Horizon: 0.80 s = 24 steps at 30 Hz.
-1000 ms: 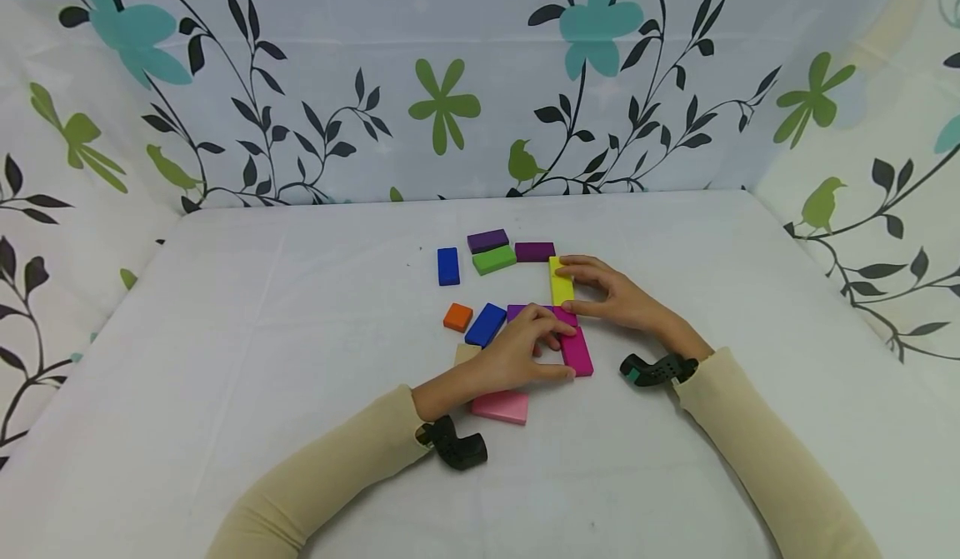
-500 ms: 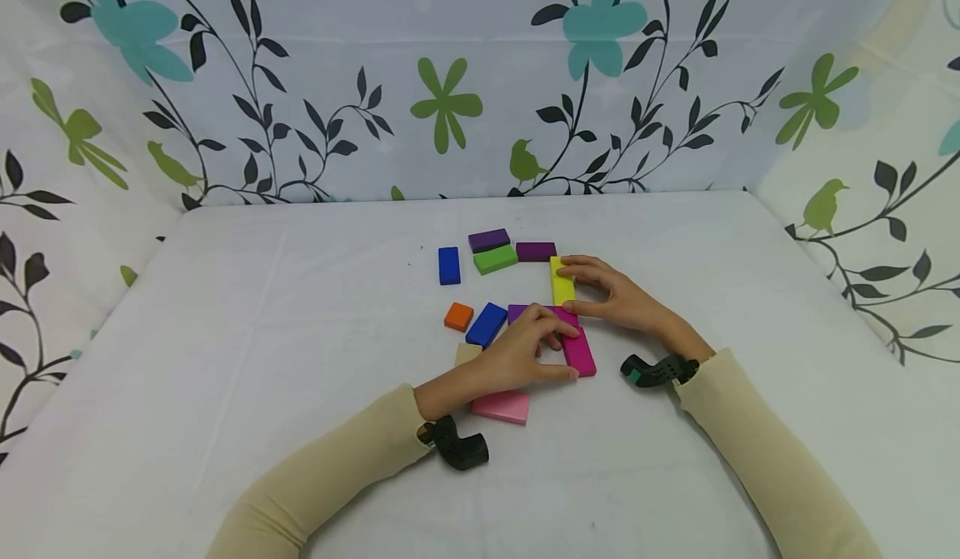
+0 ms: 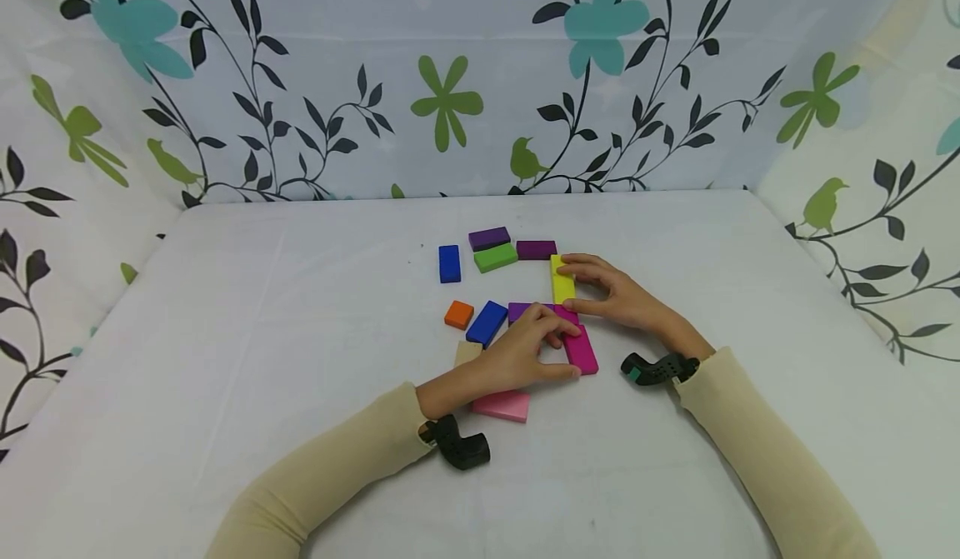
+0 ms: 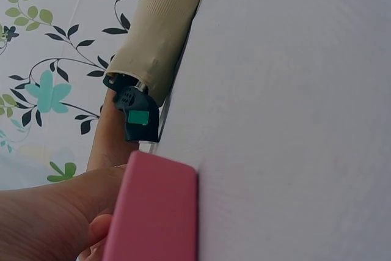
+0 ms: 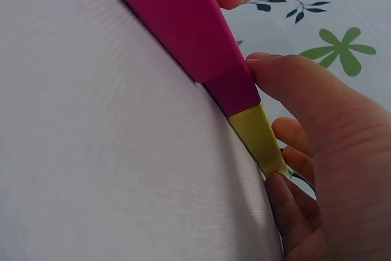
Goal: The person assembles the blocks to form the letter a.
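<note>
My left hand (image 3: 517,355) pinches a magenta block (image 3: 582,352) lengthwise, its thumb at the near end and fingertips at the far end. A shorter magenta block (image 3: 567,316) adjoins that far end, beside a purple block (image 3: 521,311) partly covered by the left hand. My right hand (image 3: 618,296) holds the yellow block (image 3: 562,282) from the right, fingers at its far end. In the right wrist view the right thumb touches the shorter magenta block (image 5: 235,93), which abuts the yellow block (image 5: 259,136). Below the left wrist lies a pink block (image 3: 501,406), partly hidden.
Dark purple (image 3: 536,250), violet (image 3: 489,238) and green (image 3: 495,257) blocks lie at the back. To the left are two blue blocks (image 3: 449,264), an orange block (image 3: 459,315) and a beige block (image 3: 467,351). A white cloth (image 3: 300,334) covers the table.
Both hands keep their places on the blocks. The whole picture shifts very slightly; no block visibly changes its place among the others.
</note>
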Motion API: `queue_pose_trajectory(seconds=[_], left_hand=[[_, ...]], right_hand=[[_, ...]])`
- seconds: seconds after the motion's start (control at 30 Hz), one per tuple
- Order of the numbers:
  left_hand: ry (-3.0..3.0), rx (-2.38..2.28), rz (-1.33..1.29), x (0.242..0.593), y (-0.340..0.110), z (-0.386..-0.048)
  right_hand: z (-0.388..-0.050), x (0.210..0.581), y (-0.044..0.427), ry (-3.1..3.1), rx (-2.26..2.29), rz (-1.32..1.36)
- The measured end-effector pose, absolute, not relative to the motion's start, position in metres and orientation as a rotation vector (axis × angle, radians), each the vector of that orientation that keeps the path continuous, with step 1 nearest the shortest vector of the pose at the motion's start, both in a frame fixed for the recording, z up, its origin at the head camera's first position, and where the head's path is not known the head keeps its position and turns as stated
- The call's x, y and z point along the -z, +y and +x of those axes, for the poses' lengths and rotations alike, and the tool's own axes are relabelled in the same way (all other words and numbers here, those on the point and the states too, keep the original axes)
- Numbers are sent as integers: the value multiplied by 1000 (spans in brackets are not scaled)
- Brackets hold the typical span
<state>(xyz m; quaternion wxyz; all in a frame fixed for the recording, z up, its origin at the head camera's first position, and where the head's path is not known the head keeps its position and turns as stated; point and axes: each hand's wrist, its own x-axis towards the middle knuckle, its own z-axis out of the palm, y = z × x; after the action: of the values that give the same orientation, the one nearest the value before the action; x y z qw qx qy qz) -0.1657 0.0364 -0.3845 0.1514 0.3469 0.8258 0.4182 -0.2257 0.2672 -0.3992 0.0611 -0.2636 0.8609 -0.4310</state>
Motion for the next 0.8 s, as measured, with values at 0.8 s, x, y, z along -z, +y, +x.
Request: queue_pose_trajectory(seconds=[0.8], left_hand=[[2240, -1266, 1030, 373, 27, -173]], right_hand=[[-228, 400, 268, 2597, 1305, -799]])
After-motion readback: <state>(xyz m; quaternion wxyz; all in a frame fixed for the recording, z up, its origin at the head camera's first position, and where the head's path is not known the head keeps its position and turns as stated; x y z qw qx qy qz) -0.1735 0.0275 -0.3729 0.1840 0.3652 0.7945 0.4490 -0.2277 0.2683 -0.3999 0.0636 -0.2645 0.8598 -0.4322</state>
